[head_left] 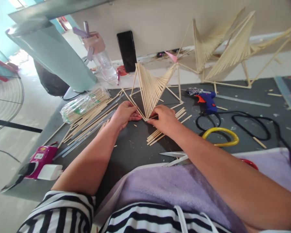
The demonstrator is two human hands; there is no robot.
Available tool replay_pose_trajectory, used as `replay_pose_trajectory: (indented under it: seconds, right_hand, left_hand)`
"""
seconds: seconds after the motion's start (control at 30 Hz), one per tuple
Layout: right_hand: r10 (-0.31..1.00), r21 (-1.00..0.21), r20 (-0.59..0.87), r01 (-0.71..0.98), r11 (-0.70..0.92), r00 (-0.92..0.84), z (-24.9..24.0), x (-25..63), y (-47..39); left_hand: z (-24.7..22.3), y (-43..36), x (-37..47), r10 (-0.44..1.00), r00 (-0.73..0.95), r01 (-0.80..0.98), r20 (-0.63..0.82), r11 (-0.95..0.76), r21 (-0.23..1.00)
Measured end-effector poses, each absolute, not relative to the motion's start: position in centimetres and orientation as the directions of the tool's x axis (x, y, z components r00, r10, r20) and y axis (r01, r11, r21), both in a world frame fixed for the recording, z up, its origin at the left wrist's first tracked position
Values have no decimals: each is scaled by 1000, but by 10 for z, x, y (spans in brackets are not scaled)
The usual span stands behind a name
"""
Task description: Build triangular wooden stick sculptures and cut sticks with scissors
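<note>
A model of thin wooden sticks (150,89), fanned into a twisted surface above a stick frame, stands on the dark tabletop (128,152). My left hand (127,115) is closed, its fingertips pinching the frame's left edge stick near the front corner. At that same corner, my right hand (165,117) pinches the base of the fanned sticks; its fingertips partly hide what they grip. Under my right wrist lies a small bunch of loose sticks (155,136). A pair of scissors (176,158) with a yellow handle (220,129) rests beneath my right forearm.
To the right lie a blue glue gun (208,101) and its black cord (249,118). Sticks in a plastic packet (84,105) are at the left, near a pink power adapter (42,160). Behind stand a bottle (99,58), a phone (126,51) and another stick model (230,48).
</note>
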State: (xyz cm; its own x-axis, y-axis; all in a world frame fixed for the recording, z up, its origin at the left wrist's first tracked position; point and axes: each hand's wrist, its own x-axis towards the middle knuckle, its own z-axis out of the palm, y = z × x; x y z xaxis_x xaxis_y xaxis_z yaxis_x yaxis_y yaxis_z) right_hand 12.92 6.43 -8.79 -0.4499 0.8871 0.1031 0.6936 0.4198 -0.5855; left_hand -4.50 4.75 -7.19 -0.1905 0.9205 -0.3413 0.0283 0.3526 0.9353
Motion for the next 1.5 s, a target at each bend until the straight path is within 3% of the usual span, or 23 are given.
replay_pose_trajectory:
  seconds: [0.37, 0.63, 0.93, 1.23, 1.5]
  right_hand:
    - [937, -435, 123, 830, 348, -328, -84, 114, 54]
    - [938, -456, 120, 821, 344, -326, -84, 113, 53]
    - [934, -448, 128, 821, 354, -333, -83, 113, 53]
    - [935, -436, 126, 828, 353, -333, -85, 113, 52]
    - [934, -463, 116, 813, 353, -339, -86, 113, 53]
  left_hand:
    - [-71, 48, -46, 909, -165, 17, -382, 390, 921]
    - [-69, 54, -47, 908, -128, 66, -400, 410, 910]
    - [-68, 55, -37, 865, -310, 163, -394, 456, 875]
    - [-68, 54, -47, 870, -327, 439, -369, 486, 756]
    - [-63, 48, -58, 902, -238, 427, -360, 430, 795]
